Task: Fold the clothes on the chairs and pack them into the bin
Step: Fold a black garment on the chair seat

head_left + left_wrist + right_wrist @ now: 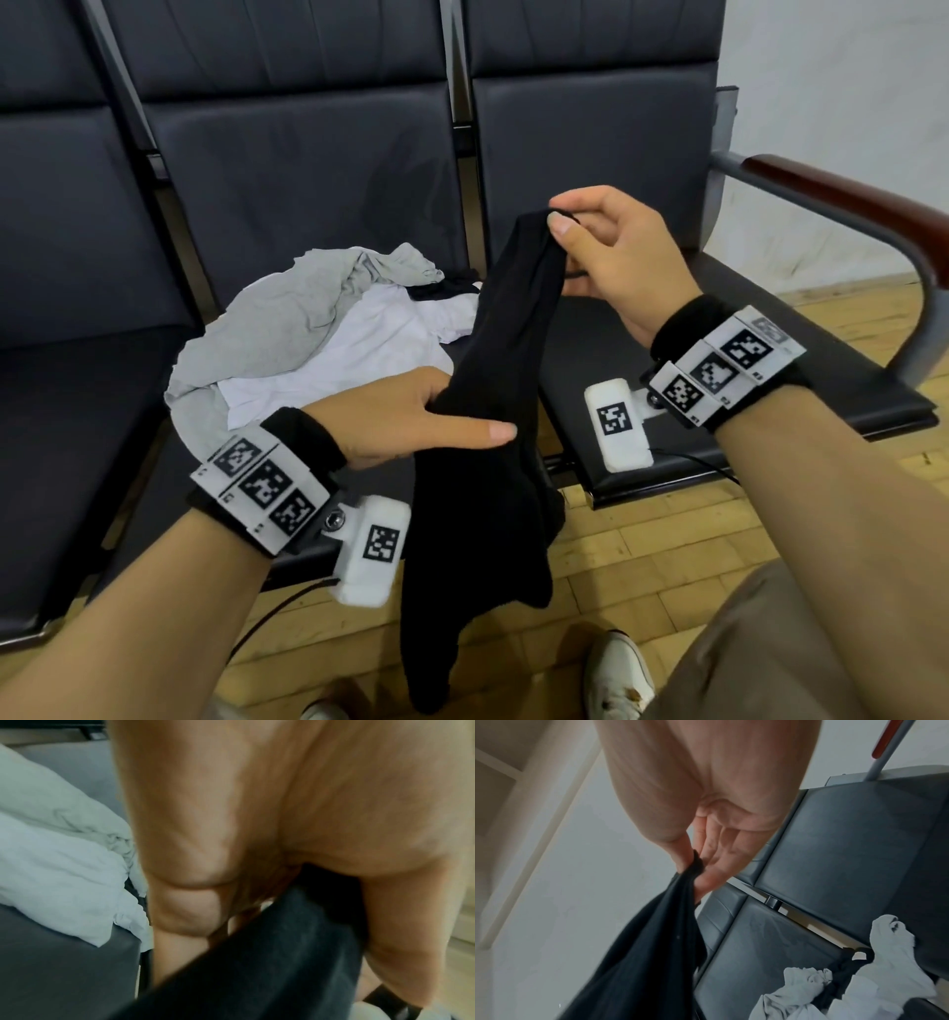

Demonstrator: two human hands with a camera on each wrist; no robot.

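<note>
A black garment (493,411) hangs bunched in the air in front of the chairs. My right hand (590,241) pinches its top edge between thumb and fingers; the pinch on the black garment (693,870) shows in the right wrist view. Lower down, my left hand (441,416) grips the garment's middle, thumb laid across the front and fingers behind it. The left wrist view shows the black garment (270,953) running under my palm. A grey garment (287,308) and a white one (369,344) lie crumpled on the middle chair seat. No bin is in view.
A row of dark padded chairs (308,169) stands ahead; the right seat (719,318) is bare, with a metal and wood armrest (847,205) at its side. Wooden floor (667,555) lies below, with my white shoe (616,678) on it.
</note>
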